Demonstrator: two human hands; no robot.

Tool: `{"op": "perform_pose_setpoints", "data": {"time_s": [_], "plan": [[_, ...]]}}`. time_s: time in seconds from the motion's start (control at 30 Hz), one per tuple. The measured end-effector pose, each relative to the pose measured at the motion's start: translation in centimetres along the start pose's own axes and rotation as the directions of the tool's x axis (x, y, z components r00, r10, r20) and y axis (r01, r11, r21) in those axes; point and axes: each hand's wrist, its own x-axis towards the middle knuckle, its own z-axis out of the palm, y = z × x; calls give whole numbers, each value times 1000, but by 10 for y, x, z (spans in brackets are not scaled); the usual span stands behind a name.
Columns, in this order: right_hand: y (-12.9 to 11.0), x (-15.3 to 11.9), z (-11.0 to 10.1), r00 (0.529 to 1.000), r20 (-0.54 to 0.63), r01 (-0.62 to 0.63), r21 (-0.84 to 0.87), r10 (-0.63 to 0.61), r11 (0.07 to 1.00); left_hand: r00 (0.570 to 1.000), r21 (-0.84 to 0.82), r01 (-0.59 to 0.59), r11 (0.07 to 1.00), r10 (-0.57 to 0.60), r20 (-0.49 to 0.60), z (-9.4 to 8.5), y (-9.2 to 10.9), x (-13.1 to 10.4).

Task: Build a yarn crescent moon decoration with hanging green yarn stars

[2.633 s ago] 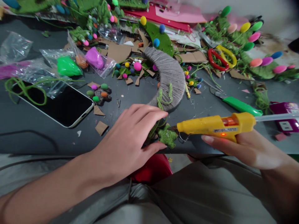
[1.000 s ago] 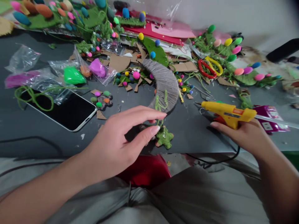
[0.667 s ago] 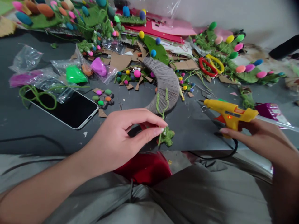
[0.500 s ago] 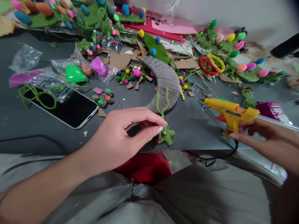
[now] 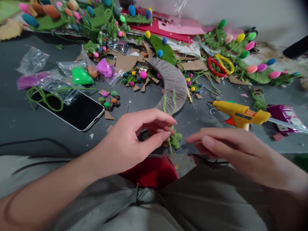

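My left hand (image 5: 137, 144) pinches green yarn (image 5: 171, 141) beside a small green yarn piece (image 5: 177, 139) at the table's front edge. Two green strands run up from there over a grey yarn-wrapped crescent (image 5: 174, 81). My right hand (image 5: 231, 147) is to the right of the green piece, holding nothing, its thumb and fingers apart. Behind it, a yellow glue gun (image 5: 240, 113) rests on the table, its nozzle pointing left and its handle partly hidden by my right hand.
A phone (image 5: 74, 112) lies at the left under plastic bags and green yarn. Red-and-yellow-handled scissors (image 5: 218, 67), cardboard scraps (image 5: 126, 62) and colourful balls are at the back. A purple package (image 5: 284, 117) sits at the right of the grey table (image 5: 144, 102).
My right hand has let go of the glue gun and moved left, towards the green piece. A green strand now hangs down below my left fingertips. The whole view has shifted slightly.
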Motion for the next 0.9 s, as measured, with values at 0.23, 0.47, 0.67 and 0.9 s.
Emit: {"op": "perform_pose_setpoints", "data": {"time_s": [0.23,0.47,0.67,0.9], "plan": [[-22,59,27,992,128,-27,360,-21,933,1000,-69,11,998,-10,14,0,3,0],[-14,59,21,991,-114,98,271,-69,958,999,-15,51,999,-51,-14,3,2,0],[-7,61,9,984,-157,89,40,-81,995,1000,166,27,986,-27,-7,8,-2,3],[-1,64,11,990,-127,66,-14,-67,998,977,493,-206,845,148,154,3,-4,-6]]}}
